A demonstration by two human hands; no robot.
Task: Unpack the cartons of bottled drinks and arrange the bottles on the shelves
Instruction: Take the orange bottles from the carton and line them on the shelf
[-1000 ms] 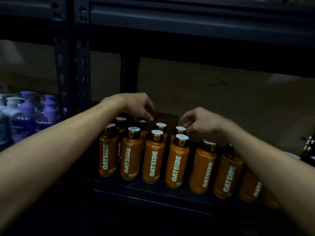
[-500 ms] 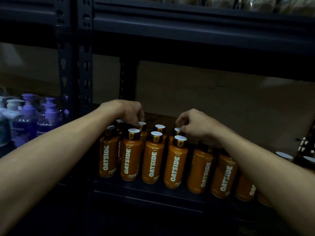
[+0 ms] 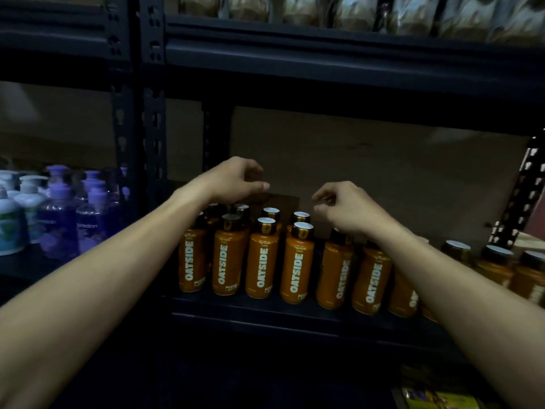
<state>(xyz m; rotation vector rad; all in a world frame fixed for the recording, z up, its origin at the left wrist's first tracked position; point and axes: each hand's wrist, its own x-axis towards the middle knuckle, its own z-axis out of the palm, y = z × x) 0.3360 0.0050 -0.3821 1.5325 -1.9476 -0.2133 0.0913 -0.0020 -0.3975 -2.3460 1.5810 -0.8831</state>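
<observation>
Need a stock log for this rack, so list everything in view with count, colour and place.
Oatside bottles: over a dozen, exact count hidden; orange, white caps; upright on middle shelf.
Pump bottles: several, purple; left bay.
White bottles: a few; far left.
Bagged goods: several, pale brown; top shelf.
Yellow packet: one; bottom right.
Shelf rack: one, black metal.
Left hand: above back-row caps, fingers loosely curled, holding nothing.
Right hand: above bottles further right, likewise empty.

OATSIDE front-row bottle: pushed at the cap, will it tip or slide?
Probably tips: each front-row bottle is tall and narrow. Packed neighbours could topple too. Its smooth body likely slips in a loose grip.
</observation>
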